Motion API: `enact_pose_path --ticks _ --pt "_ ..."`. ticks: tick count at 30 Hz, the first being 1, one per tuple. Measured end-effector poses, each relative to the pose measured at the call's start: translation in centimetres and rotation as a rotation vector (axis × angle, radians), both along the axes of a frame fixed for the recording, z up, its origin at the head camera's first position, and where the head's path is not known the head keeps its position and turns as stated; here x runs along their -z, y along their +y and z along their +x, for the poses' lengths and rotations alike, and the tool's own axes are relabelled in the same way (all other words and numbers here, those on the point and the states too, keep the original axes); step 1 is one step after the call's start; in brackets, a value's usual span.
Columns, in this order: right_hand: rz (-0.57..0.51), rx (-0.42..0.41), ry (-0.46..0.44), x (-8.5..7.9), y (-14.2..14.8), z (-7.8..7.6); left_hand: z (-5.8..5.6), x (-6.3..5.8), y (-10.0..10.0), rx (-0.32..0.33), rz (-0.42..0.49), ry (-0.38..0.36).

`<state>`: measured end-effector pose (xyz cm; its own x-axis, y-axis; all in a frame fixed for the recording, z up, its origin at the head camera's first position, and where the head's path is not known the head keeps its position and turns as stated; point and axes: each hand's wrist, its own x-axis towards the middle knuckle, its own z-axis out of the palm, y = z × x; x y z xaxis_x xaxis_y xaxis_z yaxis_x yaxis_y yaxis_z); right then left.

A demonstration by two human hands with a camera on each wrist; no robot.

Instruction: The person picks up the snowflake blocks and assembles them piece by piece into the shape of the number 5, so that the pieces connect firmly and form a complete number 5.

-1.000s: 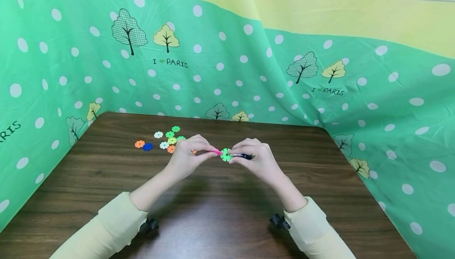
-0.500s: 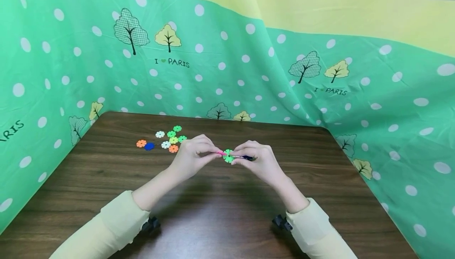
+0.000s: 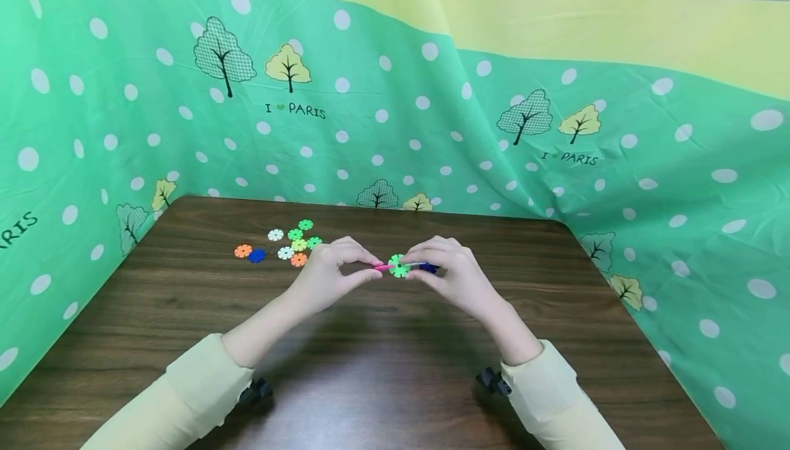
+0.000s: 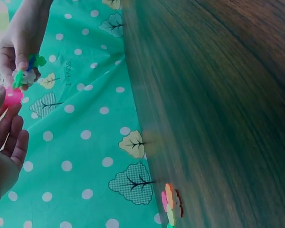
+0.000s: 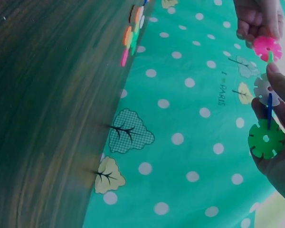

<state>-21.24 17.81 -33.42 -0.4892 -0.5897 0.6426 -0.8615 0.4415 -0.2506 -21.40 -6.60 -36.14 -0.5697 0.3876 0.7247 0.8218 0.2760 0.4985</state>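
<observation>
My left hand (image 3: 327,271) pinches a pink notched plastic disc (image 5: 267,46) between thumb and fingers. Facing it, my right hand (image 3: 453,275) grips a short chain of interlocked discs. That chain has a green disc (image 3: 398,267) at its left end, then a white disc (image 5: 262,89), a blue disc (image 5: 270,111) seen edge-on, and another green disc (image 5: 266,142) near the palm. The pink rim meets the left green disc, the two standing at an angle to each other; how deep their slots engage I cannot tell. Both hands are raised above the brown table (image 3: 382,368).
Loose notched discs lie at the table's back left: an orange disc (image 3: 243,251), a blue disc (image 3: 256,256), a white disc (image 3: 275,234), a yellow-green disc (image 3: 299,245) and several others. A patterned green cloth (image 3: 382,134) hangs behind the table.
The right hand and its chain have shifted slightly to the right, and the blue disc shows more. The left hand keeps its pinch on the pink disc, which stays against the green one.
</observation>
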Motion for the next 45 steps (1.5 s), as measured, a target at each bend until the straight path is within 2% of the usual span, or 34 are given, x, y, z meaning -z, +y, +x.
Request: enact_pose_path --ticks 5,12,15,24,27,29,32,36,39,41,45 --pt "0.019 -0.013 0.018 0.0 0.0 -0.2 0.2 -0.1 -0.3 0.002 -0.013 -0.003" --pt "-0.005 0.016 -0.088 0.4 -0.6 0.2 -0.2 -0.1 -0.2 -0.047 -0.01 0.072" --pt "-0.049 0.014 -0.109 0.5 -1.2 0.3 -0.4 -0.1 0.0 -0.037 0.002 0.082" --pt "-0.11 0.022 -0.054 0.9 -2.4 0.3 0.2 -0.2 0.5 -0.029 -0.002 0.074" --pt "-0.099 0.021 -0.003 0.9 -2.4 0.3 0.2 0.0 0.5 -0.004 0.005 0.046" --pt "-0.086 0.017 0.049 0.8 -2.4 0.2 0.3 0.0 0.5 0.019 0.009 -0.001" --pt "-0.075 -0.013 0.141 0.7 -2.3 0.1 0.6 -0.1 0.4 0.034 0.005 -0.137" --pt "-0.074 -0.072 0.24 0.6 -2.2 -0.1 0.7 0.1 0.3 0.052 0.002 -0.414" --pt "-0.072 -0.092 0.277 0.6 -2.2 -0.1 0.5 0.7 0.3 0.087 0.019 -0.577" --pt "-0.072 -0.093 0.286 0.6 -2.2 -0.1 0.4 0.9 0.4 0.102 0.038 -0.632" --pt "-0.075 -0.083 0.297 0.8 -2.0 -0.3 0.3 0.9 0.5 0.102 0.084 -0.65"
